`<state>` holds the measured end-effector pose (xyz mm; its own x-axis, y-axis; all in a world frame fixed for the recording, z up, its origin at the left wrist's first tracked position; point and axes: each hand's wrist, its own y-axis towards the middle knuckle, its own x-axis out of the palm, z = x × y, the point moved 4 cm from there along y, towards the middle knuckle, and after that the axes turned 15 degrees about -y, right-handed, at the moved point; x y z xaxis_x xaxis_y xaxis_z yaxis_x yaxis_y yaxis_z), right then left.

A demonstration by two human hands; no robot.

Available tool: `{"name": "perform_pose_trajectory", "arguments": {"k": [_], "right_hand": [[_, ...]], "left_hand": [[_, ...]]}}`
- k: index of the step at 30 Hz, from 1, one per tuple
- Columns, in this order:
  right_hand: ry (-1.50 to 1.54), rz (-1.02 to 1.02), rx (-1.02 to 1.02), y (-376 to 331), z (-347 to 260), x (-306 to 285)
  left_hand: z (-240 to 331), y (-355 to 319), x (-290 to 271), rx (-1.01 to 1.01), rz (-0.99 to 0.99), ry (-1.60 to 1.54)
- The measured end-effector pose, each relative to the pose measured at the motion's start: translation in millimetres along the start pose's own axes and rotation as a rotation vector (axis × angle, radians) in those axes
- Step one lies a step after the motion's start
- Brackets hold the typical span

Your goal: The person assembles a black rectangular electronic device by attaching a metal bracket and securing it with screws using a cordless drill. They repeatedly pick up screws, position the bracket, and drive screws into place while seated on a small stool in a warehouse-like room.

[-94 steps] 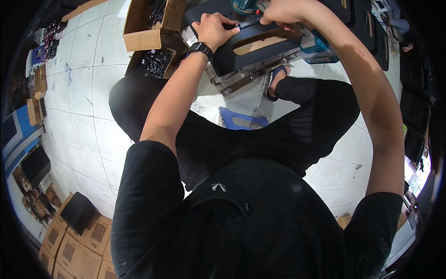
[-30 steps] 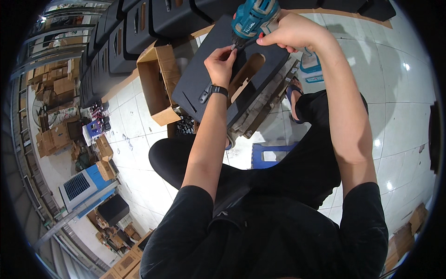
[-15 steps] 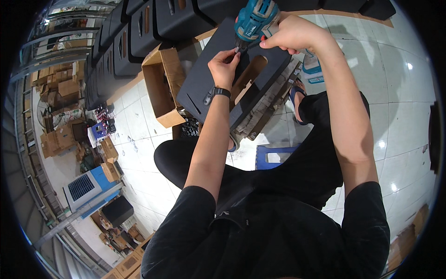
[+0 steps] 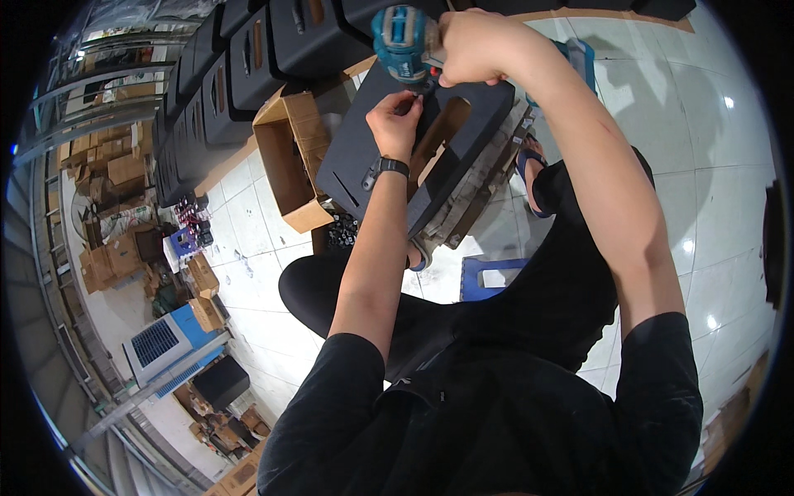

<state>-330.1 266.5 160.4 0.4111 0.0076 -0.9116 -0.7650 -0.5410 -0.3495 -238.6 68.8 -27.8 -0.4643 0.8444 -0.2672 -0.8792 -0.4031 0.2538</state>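
Teal, pistol-shaped power drill point(image 4: 403, 48), grasped by the right hand point(image 4: 475, 51), points down to the left hand's point(image 4: 394, 124) pinched fingertips, contents indistinct, above a black, flat-topped slotted box point(image 4: 354, 147) beneath both hands; best keep it square, fingertips clear.

Workshop-type interior with the character of an assembly area. Indications: a teal-and-black cordless power drill point(image 4: 403, 58) in use over a black box-shaped case with an elongated slot point(image 4: 484, 107); similar matt-black cases in rows point(image 4: 310, 50); a brown open-topped cardboard carton point(image 4: 308, 124); loose small dark parts point(image 4: 341, 233); piled brown cardboard boxes point(image 4: 112, 263); pale, glossy floor tiles point(image 4: 662, 116).
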Motion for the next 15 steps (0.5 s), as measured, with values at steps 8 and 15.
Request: {"name": "perform_pose_trajectory", "arguments": {"k": [8, 15], "right_hand": [[-0.13, 0.045, 0.048, 21, -24, 1], [-0.073, 0.038, 0.021, 23, -24, 6]], "left_hand": [[-8, 1, -5, 0.004, 0.051, -0.026], [-7, 0, 2, -0.021, 0.044, -0.123]]}}
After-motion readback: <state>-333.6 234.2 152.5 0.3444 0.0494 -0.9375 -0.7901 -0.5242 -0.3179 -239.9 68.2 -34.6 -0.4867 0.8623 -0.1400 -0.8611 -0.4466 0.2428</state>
